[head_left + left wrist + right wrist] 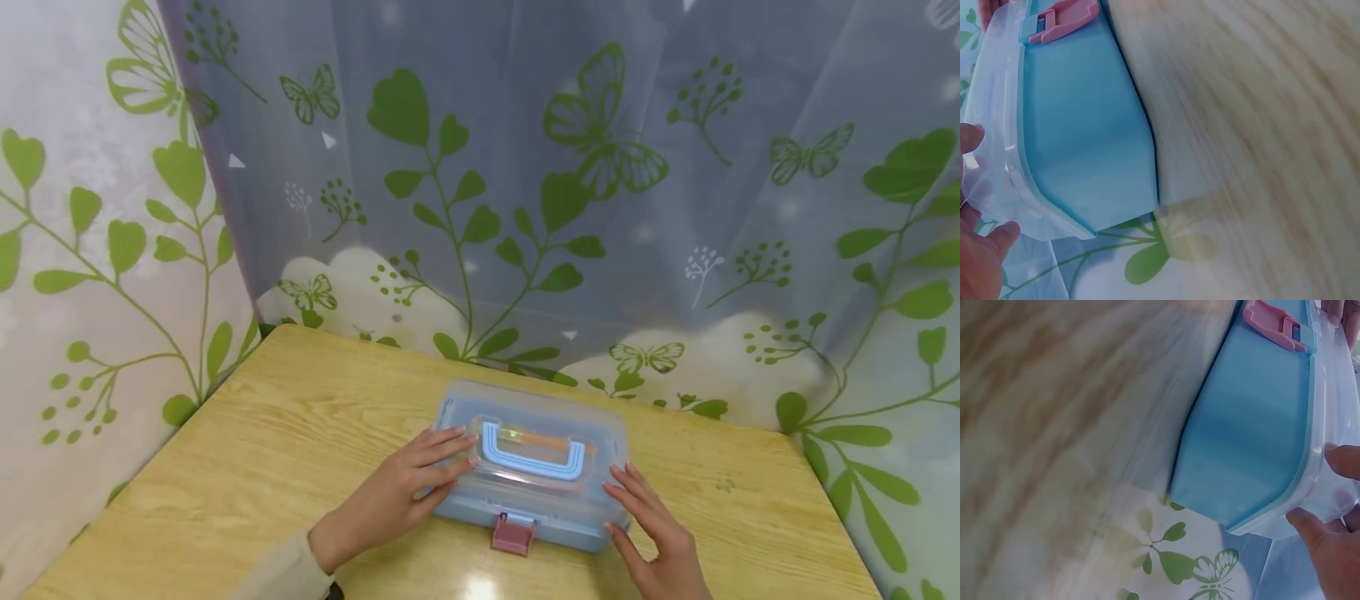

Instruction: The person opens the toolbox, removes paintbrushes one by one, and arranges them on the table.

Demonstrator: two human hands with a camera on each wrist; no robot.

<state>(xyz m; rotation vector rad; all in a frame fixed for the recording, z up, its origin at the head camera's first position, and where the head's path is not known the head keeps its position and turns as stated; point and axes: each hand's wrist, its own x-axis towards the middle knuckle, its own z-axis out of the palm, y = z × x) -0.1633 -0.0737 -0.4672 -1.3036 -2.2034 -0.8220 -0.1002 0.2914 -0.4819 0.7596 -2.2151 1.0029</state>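
Observation:
A storage box with a light blue base [1085, 119] and a clear lid [600, 433] stands on the table. On top of the lid lies a blue carrying handle [532, 465]. At the front, the pink latch [513, 535] is swung outward, away from the lid. My left hand [393, 492] rests its extended fingers on the lid's left end, thumb at the front edge. At the right end, my right hand [656, 537] touches the lid with its fingers spread, its thumb [1307, 525] against the rim. An orange, elongated item [543, 439] shows near the handle; its kind is unclear.
The wood-grain table [247, 433] extends around the box on both sides. Behind it hangs a blue-grey curtain [502, 50] with green leaves and butterflies. Similar patterned cloth [90, 250] borders the table's left side.

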